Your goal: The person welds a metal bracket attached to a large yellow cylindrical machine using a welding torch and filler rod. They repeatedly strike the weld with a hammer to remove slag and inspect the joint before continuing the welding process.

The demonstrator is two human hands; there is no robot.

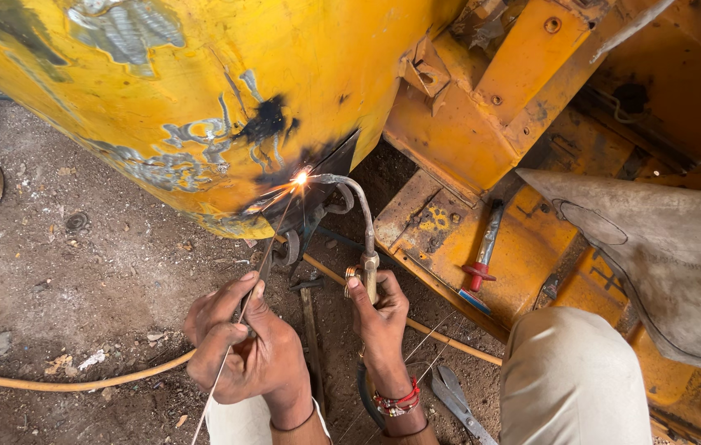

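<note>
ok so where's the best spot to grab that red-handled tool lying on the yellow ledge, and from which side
Probably the red handle, at the tool's near, lower end. The tool lies flat on the yellow ledge with its metal shaft pointing away toward the machine body, so the handle end faces the person. Coming from above and the near side, the right hand is closest, though it holds the torch.

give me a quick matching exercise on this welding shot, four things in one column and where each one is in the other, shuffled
Things:
1. filler rod
2. torch
3. screwdriver
4. hose

Places:
A. lying on the yellow ledge
B. in the left hand
C. trailing across the dirt ground
D. in the right hand

Pairs: 1-B, 2-D, 3-A, 4-C
</note>
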